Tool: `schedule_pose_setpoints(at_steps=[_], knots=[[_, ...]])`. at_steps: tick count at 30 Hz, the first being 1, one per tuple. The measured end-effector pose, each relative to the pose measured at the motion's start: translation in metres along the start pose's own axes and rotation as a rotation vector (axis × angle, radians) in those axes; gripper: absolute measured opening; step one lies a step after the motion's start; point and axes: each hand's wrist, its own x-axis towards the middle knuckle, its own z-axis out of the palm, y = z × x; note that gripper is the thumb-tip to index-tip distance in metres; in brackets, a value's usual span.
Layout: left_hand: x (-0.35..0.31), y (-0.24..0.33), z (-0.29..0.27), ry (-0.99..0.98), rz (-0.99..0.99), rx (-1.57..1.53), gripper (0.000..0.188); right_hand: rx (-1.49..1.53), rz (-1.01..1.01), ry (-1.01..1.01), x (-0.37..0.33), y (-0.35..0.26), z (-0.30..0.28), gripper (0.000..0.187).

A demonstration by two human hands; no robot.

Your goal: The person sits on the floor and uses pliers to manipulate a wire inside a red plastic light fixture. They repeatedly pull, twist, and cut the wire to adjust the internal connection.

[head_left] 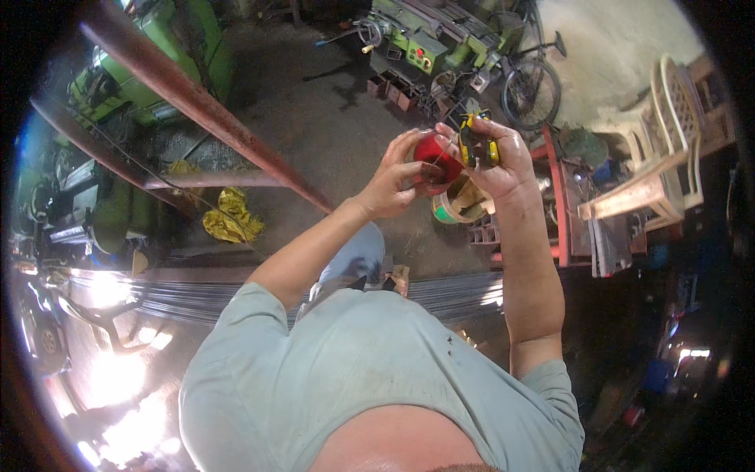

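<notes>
My left hand (397, 175) has its fingers wrapped round a shiny red rounded object (442, 160), held in front of my chest. What kind of thing it is, I cannot make out. Close beside it on the right, my right hand (507, 161) grips a small yellow and black hand tool (477, 141), upright between thumb and fingers. A thin line like a wire crosses the red surface near the tool. The fingertips of both hands almost meet at the red object. Below them, partly covered by the hands, stands a bucket (444, 211) with a pale rim and green marking.
Slanting red-brown pipes (212, 110) stand at the left, with a crumpled yellow sack (230, 218) beside them. A green lathe (425, 51) and a bicycle (532, 93) are ahead. A plastic chair (668, 141) is at the right. Long metal rods (189, 296) lie across the floor near me.
</notes>
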Motion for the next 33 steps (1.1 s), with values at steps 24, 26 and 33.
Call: schedule_pose_setpoints(at_steps=[24, 26, 33], knots=[[0.218, -0.248, -0.144, 0.208, -0.281, 0.199, 0.019, -1.095, 0.108, -0.407, 0.331, -0.158, 0.095, 0.043], [0.229, -0.262, -0.158, 0.265, -0.317, 0.199, 0.019, -1.300, 0.033, -0.509, 0.358, -0.163, 0.093, 0.045], [0.256, -0.298, -0.198, 0.333, -0.456, 0.386, 0.020, -2.154, -0.386, -0.841, 0.425, -0.189, 0.138, 0.045]])
